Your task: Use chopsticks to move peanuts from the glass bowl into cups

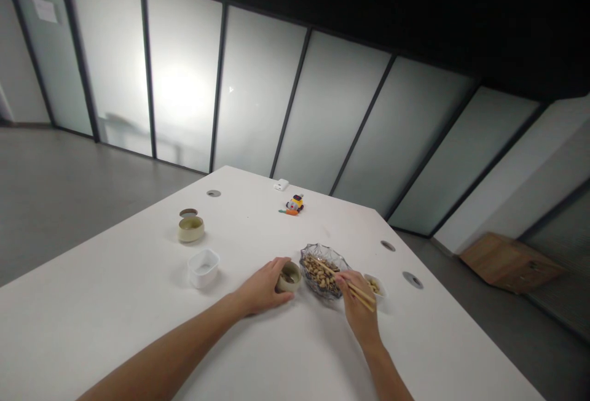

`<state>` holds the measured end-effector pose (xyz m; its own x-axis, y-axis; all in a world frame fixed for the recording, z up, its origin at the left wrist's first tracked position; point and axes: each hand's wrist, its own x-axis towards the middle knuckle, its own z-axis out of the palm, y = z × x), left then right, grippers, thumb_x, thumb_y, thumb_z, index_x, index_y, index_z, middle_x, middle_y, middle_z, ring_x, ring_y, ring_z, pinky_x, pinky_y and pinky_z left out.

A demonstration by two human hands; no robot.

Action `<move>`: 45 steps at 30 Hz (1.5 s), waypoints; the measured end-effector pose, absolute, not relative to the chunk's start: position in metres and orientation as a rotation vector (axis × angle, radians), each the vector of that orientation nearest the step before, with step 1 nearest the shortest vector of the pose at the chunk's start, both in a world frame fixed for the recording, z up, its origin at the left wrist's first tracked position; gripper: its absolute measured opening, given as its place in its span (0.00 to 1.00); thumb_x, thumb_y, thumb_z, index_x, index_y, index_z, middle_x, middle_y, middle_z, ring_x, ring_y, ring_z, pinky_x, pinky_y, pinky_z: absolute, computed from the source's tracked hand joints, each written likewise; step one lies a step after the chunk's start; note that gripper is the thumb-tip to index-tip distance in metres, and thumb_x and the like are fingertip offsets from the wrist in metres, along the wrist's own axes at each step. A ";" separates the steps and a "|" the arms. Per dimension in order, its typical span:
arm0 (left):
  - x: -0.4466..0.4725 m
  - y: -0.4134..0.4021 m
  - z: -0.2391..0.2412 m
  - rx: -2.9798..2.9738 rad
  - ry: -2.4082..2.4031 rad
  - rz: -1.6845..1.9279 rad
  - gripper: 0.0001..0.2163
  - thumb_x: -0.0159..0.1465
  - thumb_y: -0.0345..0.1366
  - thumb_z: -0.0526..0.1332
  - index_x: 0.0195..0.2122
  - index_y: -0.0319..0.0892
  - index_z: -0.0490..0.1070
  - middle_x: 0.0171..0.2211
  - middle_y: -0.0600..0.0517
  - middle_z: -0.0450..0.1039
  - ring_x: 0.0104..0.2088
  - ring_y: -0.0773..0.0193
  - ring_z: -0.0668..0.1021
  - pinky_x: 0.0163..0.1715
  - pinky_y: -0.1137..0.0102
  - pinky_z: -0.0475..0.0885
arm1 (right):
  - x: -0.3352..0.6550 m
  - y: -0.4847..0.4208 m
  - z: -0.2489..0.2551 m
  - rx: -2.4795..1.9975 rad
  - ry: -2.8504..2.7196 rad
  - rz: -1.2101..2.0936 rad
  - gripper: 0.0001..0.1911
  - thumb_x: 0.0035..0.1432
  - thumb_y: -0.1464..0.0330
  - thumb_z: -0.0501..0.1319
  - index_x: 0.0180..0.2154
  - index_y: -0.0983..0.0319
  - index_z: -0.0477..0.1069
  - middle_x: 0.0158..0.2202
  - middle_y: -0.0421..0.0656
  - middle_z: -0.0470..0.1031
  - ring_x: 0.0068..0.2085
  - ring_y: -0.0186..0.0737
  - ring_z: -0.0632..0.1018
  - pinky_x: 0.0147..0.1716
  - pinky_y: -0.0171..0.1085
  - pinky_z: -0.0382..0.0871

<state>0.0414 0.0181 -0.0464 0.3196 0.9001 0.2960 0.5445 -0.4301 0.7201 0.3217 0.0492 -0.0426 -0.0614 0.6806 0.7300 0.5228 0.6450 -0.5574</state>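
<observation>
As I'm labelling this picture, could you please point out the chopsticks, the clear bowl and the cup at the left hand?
Chopsticks (362, 293), head view: thicker end of one stick.
Clear bowl (340, 259), head view: inner wall, far right side.
Cup (295, 285), head view: outer wall, near right side.

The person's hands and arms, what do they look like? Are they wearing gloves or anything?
The left hand and right hand are bare, with no gloves. The left forearm and right forearm show no sleeves, watch or bracelet. Rings are too small to tell.
</observation>
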 end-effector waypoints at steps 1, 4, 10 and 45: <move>0.042 0.018 -0.046 2.092 1.273 0.942 0.36 0.59 0.38 0.71 0.67 0.46 0.60 0.63 0.40 0.70 0.61 0.45 0.74 0.65 0.52 0.68 | 0.321 0.050 -0.044 -0.977 -1.719 0.187 0.21 0.68 0.49 0.62 0.35 0.59 0.80 0.36 0.46 0.81 0.38 0.46 0.80 0.43 0.45 0.74; 0.042 0.018 -0.046 2.095 1.269 0.945 0.36 0.59 0.38 0.71 0.67 0.46 0.60 0.63 0.40 0.70 0.62 0.45 0.74 0.65 0.52 0.68 | 0.319 0.050 -0.045 -0.966 -1.720 0.210 0.19 0.68 0.51 0.62 0.36 0.59 0.80 0.37 0.46 0.81 0.39 0.46 0.80 0.43 0.45 0.74; 0.041 0.019 -0.048 2.103 1.260 0.964 0.36 0.59 0.38 0.71 0.67 0.47 0.61 0.63 0.41 0.70 0.62 0.45 0.74 0.65 0.51 0.68 | 0.316 0.048 -0.044 -0.952 -1.725 0.219 0.19 0.69 0.52 0.61 0.37 0.58 0.81 0.37 0.46 0.81 0.40 0.46 0.80 0.43 0.46 0.76; 0.041 0.019 -0.049 2.108 1.272 0.930 0.36 0.60 0.38 0.71 0.68 0.45 0.60 0.64 0.40 0.69 0.63 0.44 0.74 0.65 0.52 0.67 | 0.325 0.051 -0.043 -1.009 -1.691 0.045 0.22 0.70 0.50 0.59 0.35 0.59 0.80 0.36 0.46 0.80 0.40 0.45 0.80 0.43 0.44 0.73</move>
<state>0.0413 0.0190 -0.0488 0.3287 0.8975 0.2940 0.5524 -0.4352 0.7110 0.3248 0.0511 -0.0431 -0.0243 0.6319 0.7747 0.5897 0.6348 -0.4992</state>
